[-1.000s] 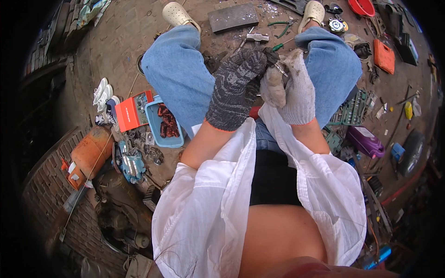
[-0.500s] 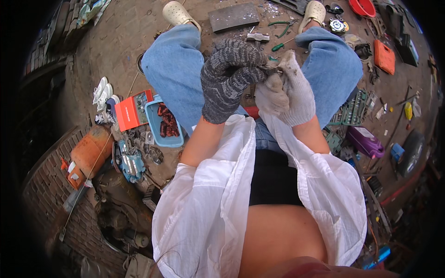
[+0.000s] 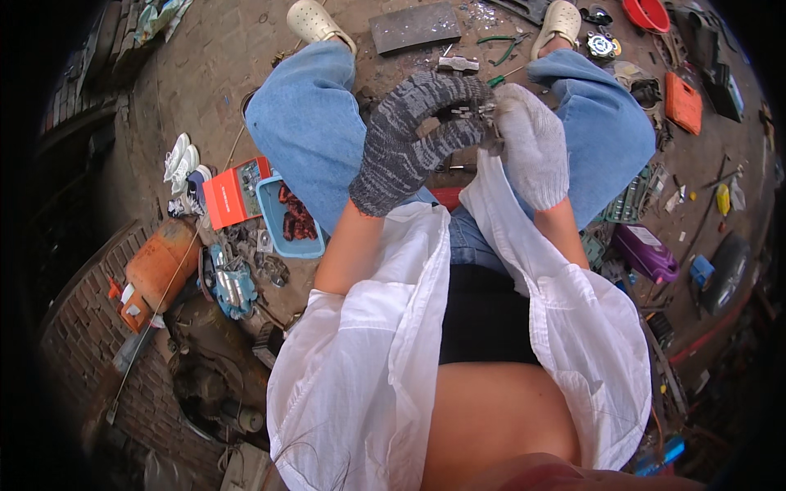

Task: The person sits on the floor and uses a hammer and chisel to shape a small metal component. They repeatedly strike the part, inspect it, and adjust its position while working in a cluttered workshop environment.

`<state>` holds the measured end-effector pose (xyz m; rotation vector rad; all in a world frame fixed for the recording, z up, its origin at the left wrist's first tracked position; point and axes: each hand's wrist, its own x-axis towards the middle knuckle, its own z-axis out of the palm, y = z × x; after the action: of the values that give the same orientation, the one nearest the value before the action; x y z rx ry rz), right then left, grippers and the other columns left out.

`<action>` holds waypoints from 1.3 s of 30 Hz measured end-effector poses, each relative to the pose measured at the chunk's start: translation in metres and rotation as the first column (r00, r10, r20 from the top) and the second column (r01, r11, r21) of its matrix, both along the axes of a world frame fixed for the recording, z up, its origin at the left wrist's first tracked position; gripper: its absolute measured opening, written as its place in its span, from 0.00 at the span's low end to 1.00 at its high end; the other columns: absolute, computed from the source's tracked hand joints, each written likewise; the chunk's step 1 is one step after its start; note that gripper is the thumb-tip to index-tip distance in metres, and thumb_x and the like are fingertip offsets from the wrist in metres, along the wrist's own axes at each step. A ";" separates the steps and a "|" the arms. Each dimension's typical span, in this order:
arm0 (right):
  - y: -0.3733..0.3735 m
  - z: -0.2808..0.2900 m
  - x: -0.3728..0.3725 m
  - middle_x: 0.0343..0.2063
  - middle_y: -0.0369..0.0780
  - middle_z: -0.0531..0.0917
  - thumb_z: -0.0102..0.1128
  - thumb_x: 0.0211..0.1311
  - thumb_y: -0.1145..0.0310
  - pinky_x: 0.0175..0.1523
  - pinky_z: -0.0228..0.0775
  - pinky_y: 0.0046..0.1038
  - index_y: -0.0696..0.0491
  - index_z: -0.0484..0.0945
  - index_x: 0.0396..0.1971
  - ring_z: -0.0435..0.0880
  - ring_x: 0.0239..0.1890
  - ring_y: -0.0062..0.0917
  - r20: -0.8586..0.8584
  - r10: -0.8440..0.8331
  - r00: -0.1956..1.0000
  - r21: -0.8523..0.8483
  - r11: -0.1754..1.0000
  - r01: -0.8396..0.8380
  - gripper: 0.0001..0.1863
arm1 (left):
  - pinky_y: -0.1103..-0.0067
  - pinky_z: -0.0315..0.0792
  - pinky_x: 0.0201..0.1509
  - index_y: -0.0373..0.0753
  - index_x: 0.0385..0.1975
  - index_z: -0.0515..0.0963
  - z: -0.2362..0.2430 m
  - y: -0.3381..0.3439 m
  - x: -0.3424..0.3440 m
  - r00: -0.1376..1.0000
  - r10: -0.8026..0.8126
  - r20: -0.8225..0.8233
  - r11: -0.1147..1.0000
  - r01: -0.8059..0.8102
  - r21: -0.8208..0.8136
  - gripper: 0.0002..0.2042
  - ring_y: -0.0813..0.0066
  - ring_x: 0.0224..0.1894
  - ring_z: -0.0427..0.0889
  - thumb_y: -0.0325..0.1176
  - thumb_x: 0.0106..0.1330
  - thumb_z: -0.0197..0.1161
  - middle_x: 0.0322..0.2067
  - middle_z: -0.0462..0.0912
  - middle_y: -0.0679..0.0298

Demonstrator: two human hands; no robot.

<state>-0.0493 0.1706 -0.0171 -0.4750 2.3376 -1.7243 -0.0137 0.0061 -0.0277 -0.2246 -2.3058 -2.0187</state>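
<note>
My left hand, in a dark grey mottled knit glove, is closed with its fingers and thumb curled into a ring. Between its fingertips is a small metal piece with short silvery segments, too small to name. My right hand, in a dirty white knit glove, meets it from the other side, its fingers bent and pinched at the piece's end. Both hands are raised over the ground between my knees. Just beyond them lie a hammer, a green-handled screwdriver and green-handled pliers.
A dark metal block lies ahead between my feet. To the left are a blue tray of reddish-brown parts, a red box and a rusty orange cylinder. At right are a green tool case, a purple jug and an orange case.
My right hand has turned and shifted slightly right and up, its fingers now pointing more upward. More of the metal piece shows between the hands. My left hand has moved little.
</note>
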 end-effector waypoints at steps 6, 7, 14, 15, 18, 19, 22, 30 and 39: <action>0.005 -0.043 -0.006 0.20 0.41 0.76 0.42 0.55 0.72 0.27 0.67 0.23 0.60 0.73 0.28 0.76 0.22 0.23 0.005 -0.046 0.999 -0.064 0.997 0.046 0.10 | 0.83 0.71 0.40 0.35 0.39 0.75 0.008 0.009 -0.008 0.998 0.064 -0.030 0.983 -0.068 -0.168 0.17 0.77 0.35 0.76 0.24 0.46 0.65 0.34 0.78 0.62; 0.003 -0.039 -0.004 0.21 0.42 0.76 0.42 0.56 0.71 0.26 0.66 0.23 0.60 0.73 0.28 0.76 0.22 0.23 0.182 -0.079 0.980 -0.180 0.977 0.112 0.10 | 0.83 0.71 0.40 0.35 0.39 0.75 0.006 0.012 -0.010 0.996 0.083 -0.013 0.985 -0.084 -0.149 0.17 0.78 0.35 0.76 0.24 0.47 0.65 0.33 0.78 0.62; 0.012 -0.045 -0.025 0.18 0.36 0.73 0.28 0.64 0.48 0.19 0.57 0.18 0.56 0.72 0.25 0.66 0.16 0.15 0.551 -0.249 0.797 -0.421 0.741 0.523 0.28 | 0.81 0.72 0.42 0.32 0.40 0.73 -0.007 0.017 -0.010 0.971 0.171 0.166 0.984 -0.176 0.015 0.16 0.76 0.37 0.77 0.23 0.50 0.63 0.36 0.78 0.59; 0.027 -0.050 -0.039 0.16 0.34 0.68 0.28 0.63 0.47 0.19 0.54 0.19 0.56 0.70 0.23 0.62 0.15 0.17 0.558 -0.276 0.782 -0.522 0.616 0.590 0.28 | 0.80 0.74 0.41 0.30 0.41 0.71 -0.009 0.011 -0.005 0.965 0.187 0.183 0.976 -0.204 0.077 0.16 0.75 0.37 0.77 0.21 0.51 0.62 0.37 0.77 0.58; 0.070 -0.042 -0.072 0.13 0.31 0.61 0.26 0.61 0.44 0.19 0.48 0.19 0.54 0.67 0.20 0.55 0.14 0.17 0.538 -0.505 0.675 -0.569 0.372 0.733 0.29 | 0.80 0.74 0.40 0.30 0.41 0.71 -0.019 -0.004 -0.002 0.907 0.192 0.375 0.961 -0.251 0.113 0.15 0.75 0.36 0.77 0.20 0.51 0.60 0.36 0.77 0.58; 0.071 -0.040 -0.076 0.14 0.31 0.62 0.30 0.61 0.45 0.19 0.49 0.18 0.52 0.67 0.20 0.57 0.15 0.16 0.528 -0.529 0.664 -0.572 0.357 0.739 0.26 | 0.82 0.74 0.39 0.30 0.41 0.72 -0.029 -0.007 -0.003 0.892 0.197 0.407 0.956 -0.266 0.121 0.14 0.76 0.36 0.77 0.22 0.54 0.58 0.36 0.77 0.60; 0.059 -0.036 -0.073 0.14 0.31 0.64 0.35 0.61 0.49 0.20 0.50 0.17 0.52 0.67 0.22 0.58 0.16 0.16 0.522 -0.403 0.752 -0.589 0.467 0.659 0.22 | 0.82 0.73 0.39 0.33 0.39 0.73 -0.074 -0.010 -0.028 0.854 0.231 0.467 0.922 -0.344 0.174 0.12 0.78 0.34 0.76 0.22 0.54 0.57 0.34 0.77 0.61; 0.025 -0.092 -0.063 0.16 0.33 0.70 0.39 0.64 0.55 0.22 0.55 0.20 0.54 0.71 0.27 0.63 0.16 0.17 0.642 -0.326 0.694 -0.339 0.691 0.638 0.18 | 0.82 0.71 0.24 0.30 0.41 0.69 -0.333 -0.064 -0.118 0.686 0.657 0.312 0.753 -0.610 -0.245 0.15 0.77 0.22 0.75 0.25 0.53 0.58 0.25 0.77 0.62; 0.014 -0.130 -0.073 0.15 0.35 0.72 0.39 0.63 0.56 0.22 0.58 0.19 0.55 0.71 0.24 0.67 0.16 0.18 0.700 -0.403 0.590 -0.095 0.766 0.636 0.19 | 0.71 0.69 0.45 0.35 0.34 0.76 -0.379 -0.075 -0.193 0.749 0.597 0.286 0.724 -0.350 -0.594 0.17 0.58 0.38 0.77 0.35 0.43 0.63 0.32 0.78 0.52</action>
<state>-0.1220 0.1847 -0.1472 0.7912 1.7356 -2.0864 -0.2068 -0.0687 -0.4065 0.8696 -2.7273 -1.2559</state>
